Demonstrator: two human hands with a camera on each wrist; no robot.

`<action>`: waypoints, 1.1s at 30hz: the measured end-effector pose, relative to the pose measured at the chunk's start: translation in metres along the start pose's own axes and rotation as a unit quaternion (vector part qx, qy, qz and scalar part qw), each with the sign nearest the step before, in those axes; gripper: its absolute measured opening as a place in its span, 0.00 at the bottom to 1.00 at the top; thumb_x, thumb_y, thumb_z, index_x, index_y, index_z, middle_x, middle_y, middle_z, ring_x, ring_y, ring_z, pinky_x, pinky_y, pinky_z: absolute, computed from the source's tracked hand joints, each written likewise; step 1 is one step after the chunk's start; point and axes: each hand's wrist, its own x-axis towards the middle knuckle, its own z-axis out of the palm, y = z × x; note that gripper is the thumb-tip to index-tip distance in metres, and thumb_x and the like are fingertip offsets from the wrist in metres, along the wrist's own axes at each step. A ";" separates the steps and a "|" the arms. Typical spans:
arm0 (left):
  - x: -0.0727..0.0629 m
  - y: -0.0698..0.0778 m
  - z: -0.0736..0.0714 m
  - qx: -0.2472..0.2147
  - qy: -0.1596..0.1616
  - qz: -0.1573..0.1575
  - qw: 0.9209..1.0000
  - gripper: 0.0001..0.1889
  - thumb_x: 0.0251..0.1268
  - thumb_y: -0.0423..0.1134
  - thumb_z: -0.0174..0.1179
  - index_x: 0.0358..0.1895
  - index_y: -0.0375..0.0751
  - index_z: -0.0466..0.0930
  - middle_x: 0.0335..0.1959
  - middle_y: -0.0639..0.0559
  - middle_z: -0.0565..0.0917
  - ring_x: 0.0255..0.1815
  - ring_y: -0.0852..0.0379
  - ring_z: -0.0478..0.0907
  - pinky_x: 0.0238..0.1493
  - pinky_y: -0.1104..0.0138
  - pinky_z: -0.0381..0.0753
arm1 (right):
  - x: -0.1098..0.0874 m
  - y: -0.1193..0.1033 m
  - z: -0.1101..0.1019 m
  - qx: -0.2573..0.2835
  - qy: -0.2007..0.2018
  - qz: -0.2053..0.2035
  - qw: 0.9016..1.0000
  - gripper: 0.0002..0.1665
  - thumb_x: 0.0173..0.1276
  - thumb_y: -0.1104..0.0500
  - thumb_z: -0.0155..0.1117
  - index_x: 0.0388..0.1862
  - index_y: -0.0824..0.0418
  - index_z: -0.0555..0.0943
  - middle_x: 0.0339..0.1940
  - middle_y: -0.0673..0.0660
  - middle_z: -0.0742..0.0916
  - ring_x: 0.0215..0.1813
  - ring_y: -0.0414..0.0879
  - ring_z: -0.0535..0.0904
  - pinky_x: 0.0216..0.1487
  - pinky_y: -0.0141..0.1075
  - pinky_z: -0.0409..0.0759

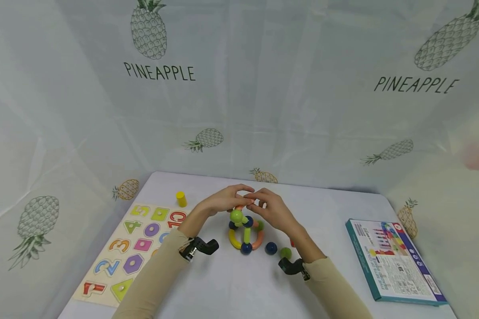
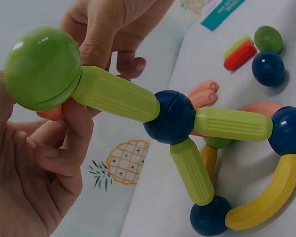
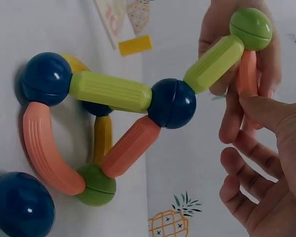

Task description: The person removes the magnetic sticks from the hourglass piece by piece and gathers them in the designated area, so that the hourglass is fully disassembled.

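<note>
A magnetic ball-and-stick structure (image 1: 247,235) stands on the table between my hands. Curved yellow and orange sticks make its ring base, and straight sticks rise to a blue ball (image 3: 173,103). From there a lime stick (image 2: 119,94) slants up to a green ball (image 2: 43,68). My left hand (image 1: 225,199) holds that green ball, its fingers partly hidden behind it. An orange stick (image 3: 248,74) touches the ball's underside, and my right hand (image 1: 273,209) pinches this stick between thumb and fingers. The other right fingers are loosely bent.
A loose blue ball (image 1: 271,248) and green ball (image 1: 285,253) lie near my right wrist, with red and lime sticks (image 2: 240,55) beside them. A number puzzle board (image 1: 115,261) and yellow cylinder (image 1: 181,199) are on the left. At right lies a flat box (image 1: 395,261).
</note>
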 end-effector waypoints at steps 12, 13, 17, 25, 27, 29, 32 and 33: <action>-0.014 -0.016 0.003 -0.066 0.069 0.021 0.995 0.18 0.81 0.45 0.48 0.68 0.53 0.74 0.47 0.46 0.85 0.46 0.50 0.83 0.50 0.56 0.84 | -0.007 0.009 -0.007 0.004 0.054 0.043 0.998 0.18 0.72 0.49 0.67 0.57 0.50 0.84 0.50 0.46 0.87 0.42 0.47 0.81 0.37 0.37 0.81; -0.016 -0.018 0.004 -0.070 0.069 0.026 0.995 0.18 0.82 0.43 0.47 0.68 0.51 0.74 0.49 0.46 0.85 0.49 0.49 0.83 0.52 0.57 0.84 | -0.008 0.010 -0.008 0.007 0.059 0.045 0.997 0.18 0.72 0.48 0.66 0.57 0.50 0.84 0.50 0.47 0.87 0.42 0.47 0.81 0.37 0.37 0.81; -0.020 -0.030 0.014 -0.051 0.058 0.037 0.996 0.17 0.78 0.38 0.52 0.65 0.46 0.76 0.53 0.49 0.86 0.56 0.48 0.82 0.58 0.56 0.81 | -0.013 0.015 -0.011 0.021 0.073 0.057 0.996 0.17 0.73 0.47 0.65 0.56 0.50 0.84 0.49 0.47 0.87 0.42 0.47 0.82 0.34 0.38 0.81; -0.026 -0.033 0.035 0.041 0.109 0.098 0.988 0.12 0.69 0.44 0.66 0.52 0.45 0.86 0.45 0.53 0.88 0.49 0.54 0.84 0.49 0.61 0.84 | -0.017 0.012 -0.020 0.065 0.033 0.114 0.991 0.16 0.72 0.46 0.66 0.56 0.46 0.83 0.44 0.49 0.86 0.41 0.48 0.81 0.20 0.39 0.80; -0.026 -0.032 0.037 0.066 0.125 0.108 0.984 0.11 0.69 0.44 0.66 0.49 0.45 0.87 0.42 0.55 0.89 0.46 0.56 0.84 0.47 0.64 0.84 | -0.018 0.011 -0.023 0.078 0.019 0.126 0.989 0.17 0.72 0.43 0.66 0.55 0.46 0.83 0.43 0.51 0.86 0.39 0.48 0.80 0.20 0.39 0.80; -0.025 -0.031 0.039 0.085 0.135 0.115 0.981 0.10 0.70 0.44 0.65 0.47 0.45 0.88 0.41 0.57 0.89 0.45 0.58 0.84 0.47 0.67 0.84 | -0.019 0.011 -0.026 0.083 0.011 0.135 0.987 0.19 0.72 0.40 0.64 0.55 0.46 0.84 0.41 0.52 0.86 0.33 0.49 0.79 0.20 0.39 0.79; -0.022 -0.031 0.040 0.104 0.142 0.118 0.977 0.09 0.70 0.43 0.65 0.47 0.45 0.88 0.41 0.58 0.89 0.44 0.60 0.85 0.46 0.68 0.84 | -0.020 0.011 -0.027 0.090 0.001 0.144 0.985 0.22 0.72 0.38 0.62 0.55 0.48 0.85 0.39 0.53 0.85 0.26 0.54 0.77 0.20 0.39 0.78; -0.022 -0.031 0.040 0.109 0.144 0.120 0.976 0.09 0.70 0.43 0.65 0.47 0.45 0.88 0.41 0.58 0.89 0.44 0.60 0.85 0.46 0.68 0.84 | -0.021 0.012 -0.027 0.091 -0.001 0.147 0.985 0.22 0.72 0.37 0.62 0.54 0.48 0.85 0.38 0.53 0.85 0.24 0.57 0.77 0.20 0.38 0.77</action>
